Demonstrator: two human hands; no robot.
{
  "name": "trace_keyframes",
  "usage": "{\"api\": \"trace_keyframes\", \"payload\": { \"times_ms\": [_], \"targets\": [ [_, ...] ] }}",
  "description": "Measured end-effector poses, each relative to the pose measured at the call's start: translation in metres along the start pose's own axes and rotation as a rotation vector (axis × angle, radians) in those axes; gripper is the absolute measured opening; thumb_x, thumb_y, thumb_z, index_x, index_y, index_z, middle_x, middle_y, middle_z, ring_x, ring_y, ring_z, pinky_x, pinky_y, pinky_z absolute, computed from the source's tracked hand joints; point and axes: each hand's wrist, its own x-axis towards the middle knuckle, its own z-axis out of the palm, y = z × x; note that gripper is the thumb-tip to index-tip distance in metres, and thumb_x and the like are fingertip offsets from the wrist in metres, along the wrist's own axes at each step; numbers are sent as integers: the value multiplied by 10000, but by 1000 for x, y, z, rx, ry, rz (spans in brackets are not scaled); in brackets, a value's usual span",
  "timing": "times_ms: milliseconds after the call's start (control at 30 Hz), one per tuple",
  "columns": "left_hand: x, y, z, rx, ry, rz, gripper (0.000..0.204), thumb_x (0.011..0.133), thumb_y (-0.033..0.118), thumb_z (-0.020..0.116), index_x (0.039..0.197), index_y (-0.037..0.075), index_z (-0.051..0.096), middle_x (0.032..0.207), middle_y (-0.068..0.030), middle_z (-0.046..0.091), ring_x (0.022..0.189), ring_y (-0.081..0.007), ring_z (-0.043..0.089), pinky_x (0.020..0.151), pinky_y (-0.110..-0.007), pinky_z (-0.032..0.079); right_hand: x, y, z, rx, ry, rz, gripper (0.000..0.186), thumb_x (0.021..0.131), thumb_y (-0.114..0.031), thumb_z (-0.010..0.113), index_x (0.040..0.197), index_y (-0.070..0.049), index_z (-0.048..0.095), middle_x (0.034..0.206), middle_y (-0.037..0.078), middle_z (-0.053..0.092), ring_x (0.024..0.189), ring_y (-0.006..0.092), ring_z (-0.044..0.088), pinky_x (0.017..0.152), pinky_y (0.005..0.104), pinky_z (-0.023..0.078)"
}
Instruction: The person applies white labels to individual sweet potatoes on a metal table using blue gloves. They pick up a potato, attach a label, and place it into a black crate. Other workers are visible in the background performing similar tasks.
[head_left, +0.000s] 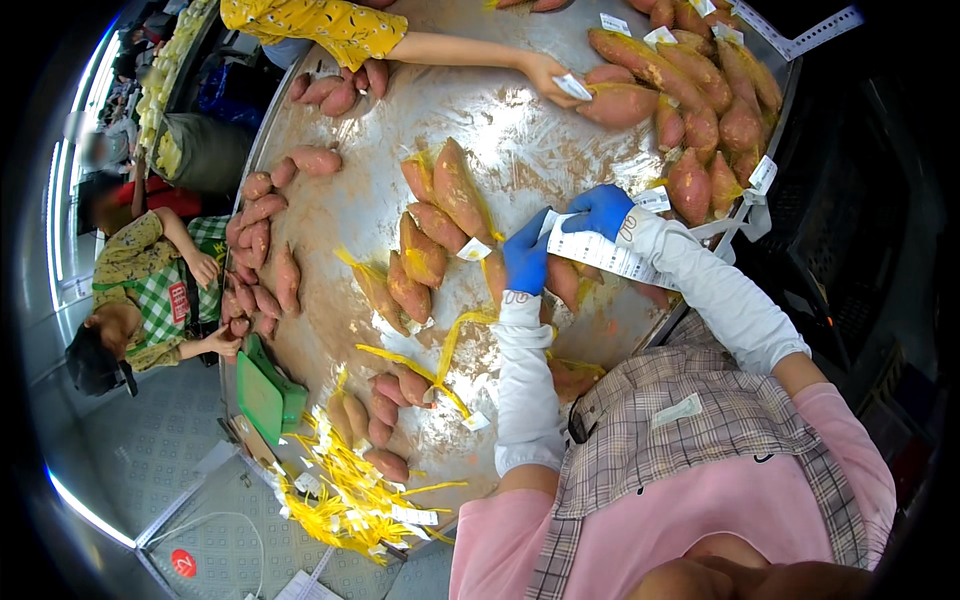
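A strip of white printed labels (615, 258) is stretched between my hands above the metal table. My left hand (526, 256), in a blue glove, pinches the strip's left end. My right hand (600, 212), also blue-gloved, has its fingers closed on the strip's upper edge. Below the strip lie sweet potatoes (563, 282), partly hidden by it. Left of my left hand, several sweet potatoes in yellow net bags (422, 250) lie in a group, one with a white label (473, 249).
Filled net bags (700, 120) pile up at the far right. A co-worker's hand (556, 82) holds a labelled bag there. Loose sweet potatoes (255, 225) line the left edge, near another co-worker. Yellow empty nets (340, 490) and a green container (262, 395) are at the near left.
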Motion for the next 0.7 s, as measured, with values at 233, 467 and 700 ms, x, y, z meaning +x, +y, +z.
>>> {"api": "trace_keyframes", "payload": {
  "times_ms": [233, 467, 700],
  "targets": [
    [-4, 8, -17, -206, -169, -72, 541, 845, -23, 498, 1368, -33, 360, 1236, -163, 547, 1119, -190, 522, 966, -276, 399, 4, -5, 9, 7, 11, 145, 416, 718, -467, 681, 923, -107, 719, 807, 130, 681, 736, 248, 657, 699, 329, 495],
    [-11, 14, -23, -242, -210, -72, 585, 814, -67, 471, 1381, -40, 332, 1296, -172, 502, 1193, -202, 473, 1018, -279, 351, 5, -4, 18, 43, 44, 159, 425, 722, -474, 667, 921, -103, 723, 808, 137, 684, 741, 255, 662, 709, 327, 502],
    [-11, 17, -22, -248, -234, -25, 568, 808, -79, 456, 1367, -46, 358, 1304, -169, 495, 1198, -197, 473, 1022, -275, 343, 8, -15, 12, 3, 9, 183, 430, 718, -462, 668, 920, -86, 719, 819, 147, 681, 746, 261, 657, 708, 334, 499]
  ]
}}
